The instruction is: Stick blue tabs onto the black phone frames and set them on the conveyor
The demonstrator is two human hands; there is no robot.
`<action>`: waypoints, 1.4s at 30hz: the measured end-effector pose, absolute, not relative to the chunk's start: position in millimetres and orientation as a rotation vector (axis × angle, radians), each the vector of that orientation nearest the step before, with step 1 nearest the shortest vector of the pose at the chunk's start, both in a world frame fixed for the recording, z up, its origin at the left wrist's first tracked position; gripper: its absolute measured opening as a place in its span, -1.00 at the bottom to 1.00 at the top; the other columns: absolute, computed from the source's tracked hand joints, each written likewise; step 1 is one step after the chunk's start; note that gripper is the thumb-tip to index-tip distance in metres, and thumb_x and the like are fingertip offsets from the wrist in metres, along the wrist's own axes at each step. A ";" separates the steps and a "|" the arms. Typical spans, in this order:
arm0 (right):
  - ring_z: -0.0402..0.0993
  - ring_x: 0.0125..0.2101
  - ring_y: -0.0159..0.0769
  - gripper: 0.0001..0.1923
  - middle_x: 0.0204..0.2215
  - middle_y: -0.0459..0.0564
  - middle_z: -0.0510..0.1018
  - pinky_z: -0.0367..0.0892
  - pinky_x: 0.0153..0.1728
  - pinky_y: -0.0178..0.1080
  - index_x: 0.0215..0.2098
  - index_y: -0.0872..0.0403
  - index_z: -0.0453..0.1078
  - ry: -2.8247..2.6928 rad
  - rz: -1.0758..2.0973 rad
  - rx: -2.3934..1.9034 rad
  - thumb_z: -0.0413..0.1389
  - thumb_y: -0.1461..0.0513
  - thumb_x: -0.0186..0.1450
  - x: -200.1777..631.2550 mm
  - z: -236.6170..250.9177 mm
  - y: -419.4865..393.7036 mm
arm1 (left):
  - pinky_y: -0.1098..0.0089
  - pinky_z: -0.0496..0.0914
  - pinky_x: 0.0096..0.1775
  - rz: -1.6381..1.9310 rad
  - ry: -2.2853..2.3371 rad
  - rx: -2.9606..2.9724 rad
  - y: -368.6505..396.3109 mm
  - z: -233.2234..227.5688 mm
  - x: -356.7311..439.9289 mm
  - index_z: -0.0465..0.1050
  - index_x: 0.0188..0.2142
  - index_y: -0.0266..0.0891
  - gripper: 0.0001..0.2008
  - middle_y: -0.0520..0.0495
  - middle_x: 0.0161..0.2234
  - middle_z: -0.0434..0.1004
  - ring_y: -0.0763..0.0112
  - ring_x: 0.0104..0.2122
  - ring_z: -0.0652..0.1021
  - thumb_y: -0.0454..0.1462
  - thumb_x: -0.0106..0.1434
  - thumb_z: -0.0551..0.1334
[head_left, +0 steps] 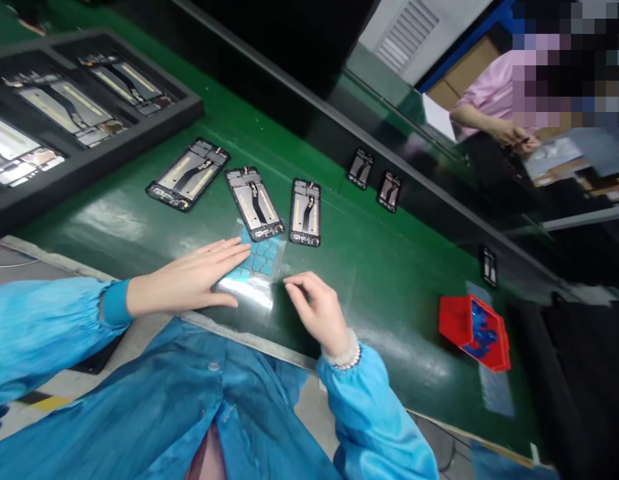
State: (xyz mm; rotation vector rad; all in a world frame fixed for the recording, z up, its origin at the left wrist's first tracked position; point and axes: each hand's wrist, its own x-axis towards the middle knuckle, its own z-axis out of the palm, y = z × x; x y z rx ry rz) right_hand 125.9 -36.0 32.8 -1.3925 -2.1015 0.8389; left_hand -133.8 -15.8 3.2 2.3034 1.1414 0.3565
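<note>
A clear sheet with blue stickers [265, 259] lies on the green bench in front of me. My left hand [202, 270] is open, its fingers stretched flat over the sheet's left part. To the right of the sheet is my right hand [316, 307], thumb and forefinger pinched together; anything between the tips is too small to make out. Just beyond the sheet rest three opened phone frames: a left one [189, 175], a middle one [254, 203] whose lower end overlaps the sheet's top edge, and a right one [305, 211]. Each shows a black ribbon cable.
On the left, a black foam tray [176, 110] holds several phone frames. A red bin [454, 323] with blue pieces stands at the right. A dark panel [309, 110] runs along the bench's far side, with small phone frames [360, 168] visible in it. Behind it sits another person [489, 100].
</note>
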 end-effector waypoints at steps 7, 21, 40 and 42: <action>0.45 -0.20 -0.29 -0.83 -0.27 0.00 0.54 0.36 -0.14 -0.24 -0.20 0.05 0.42 -2.181 0.713 -1.321 -0.01 0.26 0.34 97.8 32.3 -29.0 | 0.17 0.22 0.11 0.454 1.247 2.461 -0.6 -7.1 -129.8 0.42 0.07 -0.21 -0.55 -0.16 0.07 0.48 0.14 0.14 0.37 -0.03 0.31 0.10; 0.35 -0.24 -0.31 -0.86 -0.35 -0.05 0.45 0.26 -0.13 -0.18 -0.41 0.06 0.45 -1.890 0.820 -1.312 0.09 0.28 0.28 92.8 42.3 -24.6 | 0.25 0.27 0.09 0.579 1.145 1.991 0.2 19.3 -125.1 0.49 0.00 -0.09 -0.54 -0.07 0.02 0.52 0.18 0.05 0.46 0.03 0.19 0.18; 0.25 -0.61 -0.52 -0.76 -0.64 -0.18 0.39 0.19 -0.58 -0.41 -0.54 0.10 0.37 -0.605 1.326 -1.221 0.25 0.11 0.07 79.9 35.3 -47.7 | 0.52 0.18 -0.56 0.963 1.094 0.994 -7.0 44.3 -45.0 0.62 -0.29 -0.29 -0.67 0.03 -0.57 0.43 0.56 -0.59 0.28 -0.09 0.05 0.34; 0.25 -0.62 -0.52 -0.74 -0.65 -0.18 0.39 0.17 -0.61 -0.43 -0.55 0.10 0.36 -0.511 1.434 -1.154 0.27 0.11 0.03 79.9 36.8 -45.6 | 0.53 0.12 -0.59 0.934 1.079 0.947 -4.3 42.6 -44.5 0.62 -0.32 -0.30 -0.67 0.04 -0.60 0.40 0.59 -0.62 0.24 -0.10 -0.01 0.37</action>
